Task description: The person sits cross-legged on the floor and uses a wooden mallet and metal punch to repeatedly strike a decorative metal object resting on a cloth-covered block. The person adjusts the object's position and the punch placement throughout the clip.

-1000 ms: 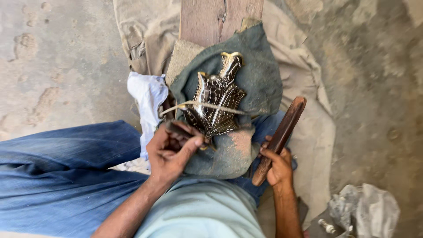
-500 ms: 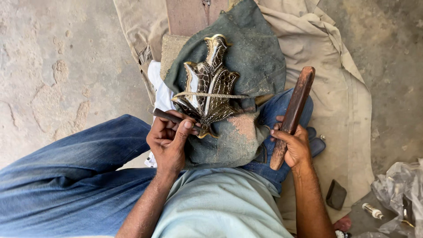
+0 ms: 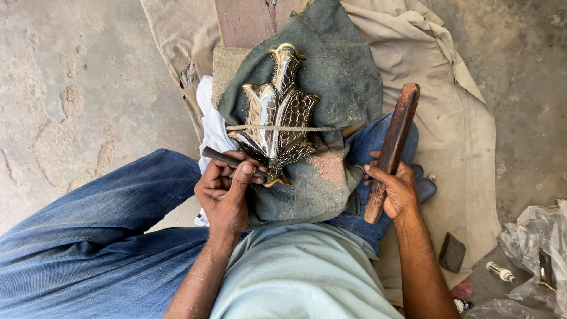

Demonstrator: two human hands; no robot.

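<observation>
At the centre of the frame a shiny metal ornament, stiff, probably slippery and easily dented, lies tied by a string on a green cloth, while the left hand pinches a punch at its lower edge and the right hand grips a wooden mallet.

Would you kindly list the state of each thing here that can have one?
Metal ornament: lying on the green cloth, tied down by a cord.
Punch tool: pinched in the left hand, tip at the ornament's lower edge.
Wooden mallet: gripped in the right hand, raised off the work.
Small bottle: lying on its side.
</observation>
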